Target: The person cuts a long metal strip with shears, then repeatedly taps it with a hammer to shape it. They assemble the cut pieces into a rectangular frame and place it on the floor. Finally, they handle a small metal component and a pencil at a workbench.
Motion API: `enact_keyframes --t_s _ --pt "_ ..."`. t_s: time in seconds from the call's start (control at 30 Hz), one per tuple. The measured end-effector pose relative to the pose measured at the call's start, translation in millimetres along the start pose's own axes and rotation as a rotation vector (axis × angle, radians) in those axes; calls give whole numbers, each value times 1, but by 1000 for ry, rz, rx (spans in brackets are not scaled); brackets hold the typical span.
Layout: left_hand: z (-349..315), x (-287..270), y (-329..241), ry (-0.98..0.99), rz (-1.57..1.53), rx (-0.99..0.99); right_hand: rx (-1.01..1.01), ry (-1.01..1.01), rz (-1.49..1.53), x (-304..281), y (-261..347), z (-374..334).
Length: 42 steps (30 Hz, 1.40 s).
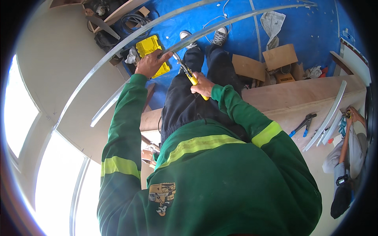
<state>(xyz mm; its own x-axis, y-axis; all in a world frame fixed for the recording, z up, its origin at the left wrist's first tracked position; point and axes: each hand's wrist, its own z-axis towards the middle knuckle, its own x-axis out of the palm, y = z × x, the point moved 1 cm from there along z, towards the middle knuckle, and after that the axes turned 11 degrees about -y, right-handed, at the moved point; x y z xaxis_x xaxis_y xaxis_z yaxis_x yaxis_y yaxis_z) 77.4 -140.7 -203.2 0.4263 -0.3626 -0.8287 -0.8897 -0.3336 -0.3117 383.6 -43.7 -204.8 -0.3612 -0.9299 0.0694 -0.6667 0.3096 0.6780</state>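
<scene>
A long thin metal channel (236, 19) crosses in front of me, from the far right down to the left. My left hand (151, 64) is closed around it, thumb toward the right. Yellow-handled tin snips (189, 73) are gripped in my right hand (201, 85). Their jaws meet the channel's near edge just right of my left hand; whether they bite into the metal is too small to tell. A second metal channel (114, 51) curves past beyond the first and reaches far down on the left.
An open yellow case (148, 46) lies beyond my left hand. Cardboard boxes (280, 58) stand right of my legs, beside a wooden ledge (299, 94). A blue-handled tool (303, 125) and metal strips (328, 116) lie at right, near another person's hand (356, 116). A handsaw (103, 26) sits far left.
</scene>
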Motion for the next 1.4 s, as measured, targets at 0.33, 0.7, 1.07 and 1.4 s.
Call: enact_keyframes --t_s 0.33,0.7,1.07,1.4 --pt "9 -36 -35 97 -194 -325 51 146 234 0 5 -8" --pt "2 -26 -28 68 -2 48 6 98 45 -3 6 -12" --pt "11 -37 -19 108 -40 225 30 -76 -84 0 32 -27" --pt "20 -82 -53 243 -363 -404 -28 110 117 -2 0 -23"
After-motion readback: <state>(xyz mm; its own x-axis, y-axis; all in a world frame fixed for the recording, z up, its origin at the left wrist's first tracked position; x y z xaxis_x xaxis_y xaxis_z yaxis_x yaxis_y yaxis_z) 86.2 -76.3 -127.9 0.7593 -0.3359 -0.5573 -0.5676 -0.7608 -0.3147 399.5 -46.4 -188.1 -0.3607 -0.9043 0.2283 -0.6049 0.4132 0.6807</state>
